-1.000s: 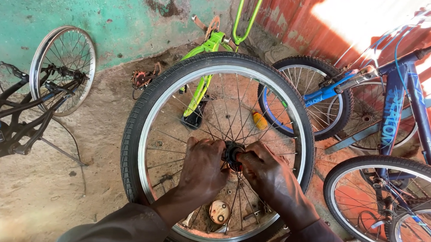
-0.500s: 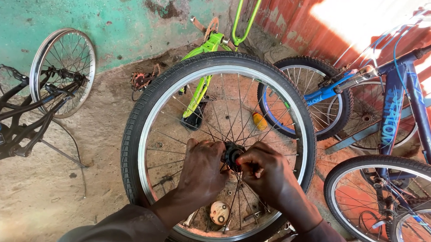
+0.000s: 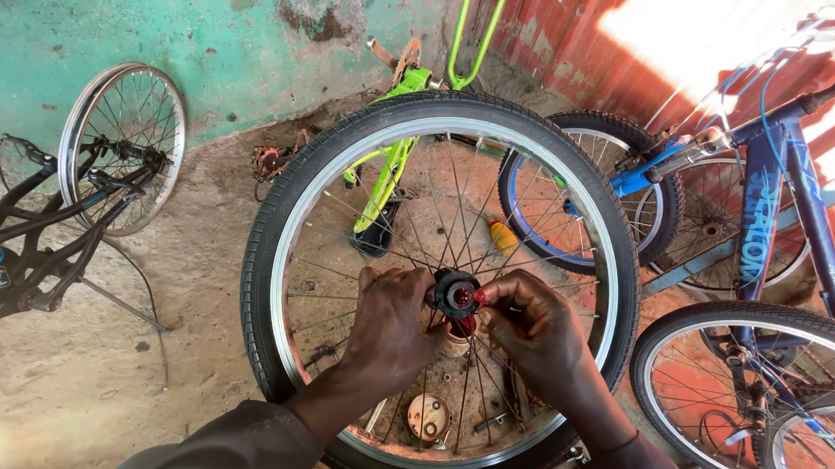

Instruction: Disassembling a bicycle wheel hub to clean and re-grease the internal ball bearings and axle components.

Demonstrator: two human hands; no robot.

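A bicycle wheel (image 3: 449, 114) with a black tyre and silver rim lies flat in front of me. Its black hub (image 3: 456, 292) sits at the centre, with something red showing on top. My left hand (image 3: 394, 328) grips the hub from the left side. On the hub's right side rests my right hand (image 3: 534, 335), its fingertips pinched at the top of the hub. The spokes beneath both hands are partly hidden.
A blue bicycle (image 3: 776, 218) stands at the right with a second wheel (image 3: 753, 400) near me. A green bicycle frame (image 3: 404, 137) leans on the far wall. A black bicycle (image 3: 41, 231) and a bare rim (image 3: 122, 144) stand at the left. Small round tins (image 3: 428, 417) lie under the spokes.
Both hands stay on the hub; the fingers have shifted slightly around it. The wheel has not moved.
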